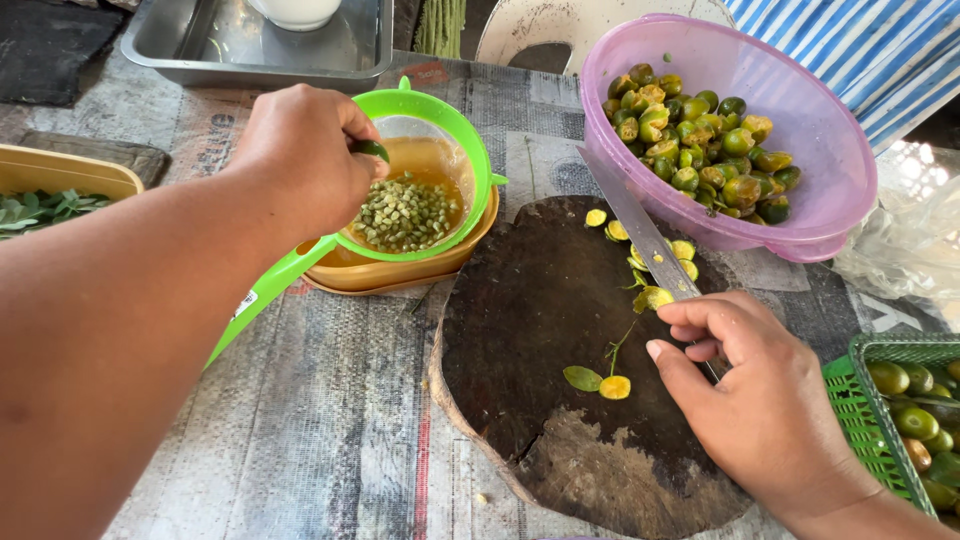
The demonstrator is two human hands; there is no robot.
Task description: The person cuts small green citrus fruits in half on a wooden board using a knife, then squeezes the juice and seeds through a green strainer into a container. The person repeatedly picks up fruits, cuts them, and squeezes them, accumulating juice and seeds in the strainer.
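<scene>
My left hand [300,150] is closed around a small green citrus fruit [372,150] above a green strainer [470,150] full of seeds [405,212]. The strainer rests on an orange bowl [400,272] with yellowish juice. My right hand [750,385] grips the handle of a knife [640,232] whose blade lies across a dark round wooden cutting board [540,330]. Cut fruit halves [615,386] and a leaf [581,377] lie on the board.
A pink bowl [830,150] of squeezed fruit halves stands at the back right. A green basket [870,420] of whole fruits is at the right edge. A metal tray [200,50] sits behind, a yellow tray [60,170] of leaves at left.
</scene>
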